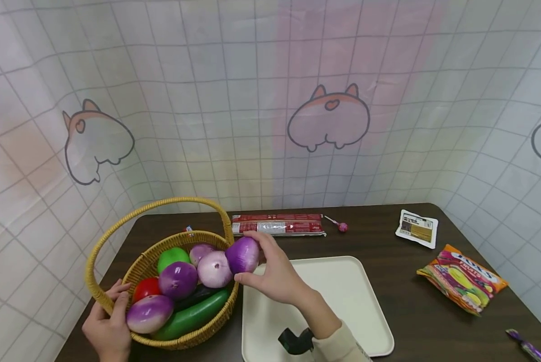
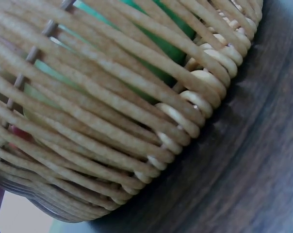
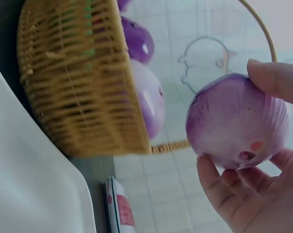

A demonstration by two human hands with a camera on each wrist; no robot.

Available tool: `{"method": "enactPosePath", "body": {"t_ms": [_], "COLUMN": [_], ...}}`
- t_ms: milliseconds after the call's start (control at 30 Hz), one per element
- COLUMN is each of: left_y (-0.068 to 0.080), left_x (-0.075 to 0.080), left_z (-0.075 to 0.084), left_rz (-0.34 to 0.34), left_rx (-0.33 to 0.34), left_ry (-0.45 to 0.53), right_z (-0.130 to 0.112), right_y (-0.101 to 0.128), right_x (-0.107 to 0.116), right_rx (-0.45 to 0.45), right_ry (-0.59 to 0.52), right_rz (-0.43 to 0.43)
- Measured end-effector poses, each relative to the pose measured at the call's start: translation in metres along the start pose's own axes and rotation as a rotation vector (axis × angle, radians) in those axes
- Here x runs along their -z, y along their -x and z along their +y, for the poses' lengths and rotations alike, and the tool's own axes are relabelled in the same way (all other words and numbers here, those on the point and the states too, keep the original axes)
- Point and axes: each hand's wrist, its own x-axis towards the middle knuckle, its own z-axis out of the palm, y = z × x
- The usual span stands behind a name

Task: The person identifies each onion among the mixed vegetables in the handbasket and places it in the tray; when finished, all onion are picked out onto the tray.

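My right hand [image 1: 279, 279] holds a purple onion [image 1: 244, 255] between thumb and fingers, beside the right rim of a wicker basket [image 1: 227, 312]. In the right wrist view the onion [image 3: 234, 126] is gripped above rim height, outside the wall. My left hand [image 1: 109, 322] grips the basket's left side where the arched handle [image 1: 175, 201] meets the rim. Inside lie a pale onion [image 1: 214, 270], a dark purple onion [image 1: 178, 280], a purple-and-white vegetable [image 1: 150, 313], a green vegetable [image 1: 173, 258], a red one [image 1: 146, 288] and a long cucumber [image 1: 198, 315]. The left wrist view shows only wicker [image 2: 112, 87] and tabletop.
A cream tray [image 1: 352, 301] lies right of the basket, beneath my right forearm. Behind it are red packets [image 1: 277, 224] and a lollipop [image 1: 342, 227]. A white pouch [image 1: 417, 229], an orange candy bag [image 1: 464, 279] and a purple wrapped stick [image 1: 528, 347] lie farther right.
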Motion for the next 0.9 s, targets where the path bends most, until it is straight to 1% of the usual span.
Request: {"method": "enactPosePath", "body": {"t_ms": [233, 400, 500, 733, 900], "left_y": [-0.002, -0.001, 0.0, 0.0, -0.001], "left_x": [0.004, 0.002, 0.0, 0.0, 0.002], "left_z": [-0.002, 0.0, 0.001, -0.001, 0.001], "left_rz": [0.01, 0.001, -0.009, -0.027, -0.018], "left_rx": [0.017, -0.015, -0.04, -0.081, -0.073], "left_ry": [-0.013, -0.032, -0.044, -0.051, -0.051], "right_z": [0.008, 0.014, 0.018, 0.033, 0.043], "right_y": [0.0, -0.002, -0.001, 0.006, 0.01], "right_x": [0.013, 0.018, 0.021, 0.026, 0.024], "right_rx": [-0.014, -0.012, -0.029, -0.122, -0.164], "right_ry": [-0.013, -0.02, 0.003, 0.009, 0.024], "right_rz": [0.054, 0.088, 0.109, 0.157, 0.147]}}
